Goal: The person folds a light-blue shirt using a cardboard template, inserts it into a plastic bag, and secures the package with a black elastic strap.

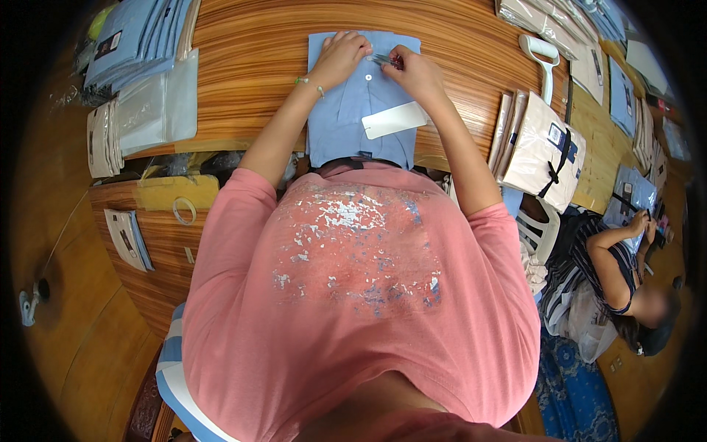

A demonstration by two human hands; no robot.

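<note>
A folded light-blue shirt (335,121) lies on the wood-grain table in front of me, close to my body. With fingertips together, my left hand (340,60) pinches the shirt's fabric near a white button at the upper middle. My right hand (416,75) is closed around small thread snips (381,59), whose metal blades point left toward the left fingertips. Another white button (368,76) shows lower on the front. A blank white hang tag (395,120) lies slanted across the shirt below my right hand. A beaded bracelet (310,85) circles my left wrist.
Packed blue shirts (136,44) and clear plastic sleeves (158,110) lie at the left. At the right are a white lint roller (543,55) and folded beige garments (541,140). A tape roll (184,211) rests at lower left. Another person (615,258) works at far right.
</note>
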